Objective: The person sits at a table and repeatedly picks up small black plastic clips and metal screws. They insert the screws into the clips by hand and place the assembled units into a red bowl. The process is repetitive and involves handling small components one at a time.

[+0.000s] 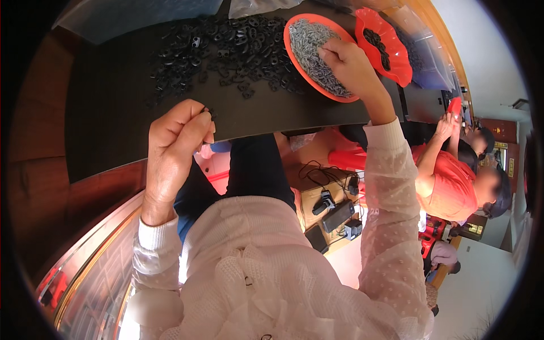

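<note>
At the table's near edge, my left hand is closed, thumb pressed against the bent fingers. A small black plastic piece just shows at its fingertips; most of it is hidden. My right hand reaches over a round orange-red dish on the far right of the table. Its fingers are pinched together at the heap of small silver metal pieces, which look like springs. Whatever lies between those fingers cannot be made out. Left of the dish, many small black plastic parts, resembling cord locks, are spread loosely over the tabletop.
A wavy-rimmed red dish with dark pieces stands right of the orange-red one. Clear plastic bags lie along the dark table's far side. Below right, a box carries cables and devices. People sit farther right.
</note>
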Motion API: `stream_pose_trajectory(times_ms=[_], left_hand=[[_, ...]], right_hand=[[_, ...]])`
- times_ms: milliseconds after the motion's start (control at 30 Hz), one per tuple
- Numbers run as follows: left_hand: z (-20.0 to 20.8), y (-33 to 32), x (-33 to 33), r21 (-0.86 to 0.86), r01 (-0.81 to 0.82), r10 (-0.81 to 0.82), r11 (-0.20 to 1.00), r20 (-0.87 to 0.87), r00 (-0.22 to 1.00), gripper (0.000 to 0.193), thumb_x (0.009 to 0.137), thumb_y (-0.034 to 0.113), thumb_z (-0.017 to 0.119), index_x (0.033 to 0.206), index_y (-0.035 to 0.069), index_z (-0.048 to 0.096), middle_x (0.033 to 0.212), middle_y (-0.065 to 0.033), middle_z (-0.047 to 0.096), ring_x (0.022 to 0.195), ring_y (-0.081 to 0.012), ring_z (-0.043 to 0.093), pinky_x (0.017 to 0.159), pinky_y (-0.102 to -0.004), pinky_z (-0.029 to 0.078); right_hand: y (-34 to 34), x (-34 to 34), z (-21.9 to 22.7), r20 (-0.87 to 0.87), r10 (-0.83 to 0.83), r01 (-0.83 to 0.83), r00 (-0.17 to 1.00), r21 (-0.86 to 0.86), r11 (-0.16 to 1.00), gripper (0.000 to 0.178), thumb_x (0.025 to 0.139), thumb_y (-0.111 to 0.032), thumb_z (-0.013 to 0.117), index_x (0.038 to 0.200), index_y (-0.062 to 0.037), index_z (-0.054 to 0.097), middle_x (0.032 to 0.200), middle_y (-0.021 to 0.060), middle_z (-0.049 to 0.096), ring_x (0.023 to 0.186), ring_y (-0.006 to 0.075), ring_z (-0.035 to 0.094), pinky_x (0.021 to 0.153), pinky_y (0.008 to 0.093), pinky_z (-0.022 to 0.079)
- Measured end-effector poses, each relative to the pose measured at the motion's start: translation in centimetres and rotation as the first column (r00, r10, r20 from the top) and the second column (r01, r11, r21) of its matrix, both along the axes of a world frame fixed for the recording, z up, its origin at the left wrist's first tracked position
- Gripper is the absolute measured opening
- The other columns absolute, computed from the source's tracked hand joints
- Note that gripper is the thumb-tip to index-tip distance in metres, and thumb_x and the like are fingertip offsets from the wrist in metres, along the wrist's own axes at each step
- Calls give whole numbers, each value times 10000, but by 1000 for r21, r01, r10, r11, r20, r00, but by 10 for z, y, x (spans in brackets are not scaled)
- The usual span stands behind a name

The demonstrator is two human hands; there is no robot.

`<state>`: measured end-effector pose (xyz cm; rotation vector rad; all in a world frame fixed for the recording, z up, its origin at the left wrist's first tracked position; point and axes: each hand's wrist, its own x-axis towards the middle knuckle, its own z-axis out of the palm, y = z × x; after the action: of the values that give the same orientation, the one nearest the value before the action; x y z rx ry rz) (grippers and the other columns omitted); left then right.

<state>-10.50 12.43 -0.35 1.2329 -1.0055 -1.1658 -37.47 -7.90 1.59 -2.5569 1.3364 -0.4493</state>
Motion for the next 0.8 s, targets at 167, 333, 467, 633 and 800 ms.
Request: stream_pose_trajectory(times_ms=[167, 333, 467, 633, 800], left_hand=[[0, 0, -1, 11, -2, 3, 1000, -10, 1000, 187, 922, 102, 524, 775, 12, 597, 659, 14, 548, 600, -27, 451, 549, -197, 347], [0, 0, -1, 6, 0, 0, 1000, -8, 1000, 195, 924, 110, 527, 770, 14, 597, 654, 14, 545, 596, -28, 453, 546, -196, 347], [-1, 0, -1, -2, -9, 9, 1000, -11, 1000, 204, 927, 117, 528, 762, 16, 594, 654, 15, 546, 595, -29, 453, 546, -196, 346], [-2, 1, -2, -9, -10, 10, 1000, 5, 1000, 207, 929, 121, 527, 762, 18, 595, 656, 16, 549, 592, -31, 448, 544, -197, 343], [-2, 0, -3, -4, -24, 24, 1000, 11, 1000, 207, 927, 124, 527, 760, 20, 595, 654, 17, 544, 590, -32, 440, 542, -199, 341]], right_hand=[[4, -5, 6, 132, -8, 3, 991, 33, 999, 146, 864, -152, 590, 891, -16, 637, 740, 179, 622, 663, 336, 601, 638, 386, 476], [3, -9, 5, 157, 3, -14, 988, 65, 998, 150, 892, -111, 571, 923, 24, 629, 721, 45, 601, 648, 105, 549, 603, 266, 468], [10, -6, 11, 236, -120, 63, 964, 236, 970, 170, 903, -141, 574, 930, 14, 638, 703, 19, 589, 610, 88, 533, 551, 234, 453], [7, -7, 11, 174, -113, 86, 978, 159, 984, 228, 913, -211, 605, 889, 14, 621, 660, 39, 561, 567, 95, 503, 538, 257, 436], [3, -8, 5, 193, -95, 69, 977, 139, 988, 201, 894, -170, 598, 846, 25, 591, 661, 115, 571, 573, 154, 523, 570, 312, 446]])
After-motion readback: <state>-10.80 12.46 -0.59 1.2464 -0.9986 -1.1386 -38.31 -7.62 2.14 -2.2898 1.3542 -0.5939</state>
